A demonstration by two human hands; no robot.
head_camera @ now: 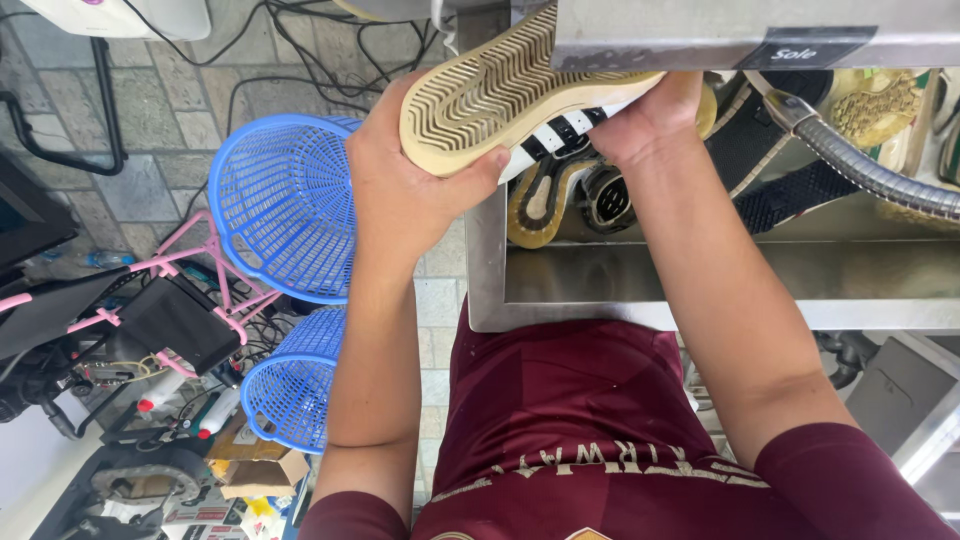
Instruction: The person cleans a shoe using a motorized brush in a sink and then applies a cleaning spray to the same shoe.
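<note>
From the head camera, one white sneaker (510, 95) with black stripes is held sole-up above a steel sink (700, 275). The left hand (405, 195) wraps its toe, fingers (470, 175) pressed together around the edge. The right hand (650, 115) grips the middle; its fingers are hidden. Several other shoes lie in the sink beside one metal hose (870, 170). Two blue plastic baskets (285, 205) stand on the floor.

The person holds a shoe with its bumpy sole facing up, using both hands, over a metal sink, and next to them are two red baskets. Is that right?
Not quite: the two baskets are blue, not red, as the head view shows. The rest holds: left hand and right hand hold the shoe sole up over the metal sink.
</note>
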